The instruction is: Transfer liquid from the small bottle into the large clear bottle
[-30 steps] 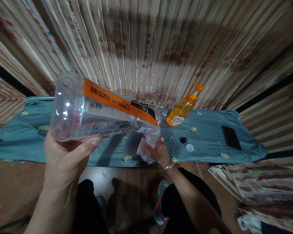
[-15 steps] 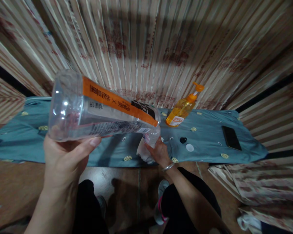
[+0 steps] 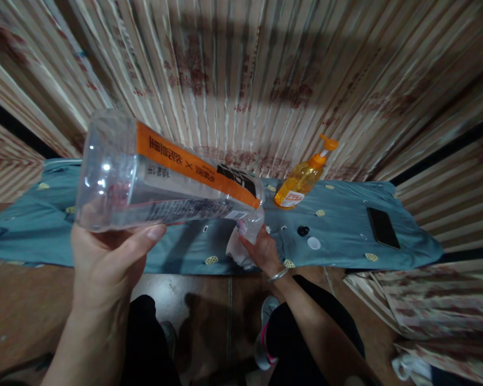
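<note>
My left hand (image 3: 115, 252) grips a large clear plastic bottle (image 3: 173, 182) with an orange and black label, near its base. The bottle lies tilted, its base at the left and its neck pointing down to the right. At the neck, my right hand (image 3: 263, 249) is closed round a small clear container (image 3: 250, 224), whose mouth meets the bottle's; my fingers partly hide it. A crumpled white cloth or tissue (image 3: 238, 249) sits just beneath my right hand. Whether any liquid runs between the two cannot be seen.
An orange pump bottle (image 3: 300, 185) stands on the blue-green cloth (image 3: 338, 214). To its front right are a small black cap (image 3: 303, 231) and a white disc (image 3: 314, 243). A dark phone (image 3: 382, 228) lies at the right. Pleated curtains (image 3: 233, 80) hang behind.
The base end of the large bottle has risen very slightly. Both hands keep their hold and have hardly moved.
</note>
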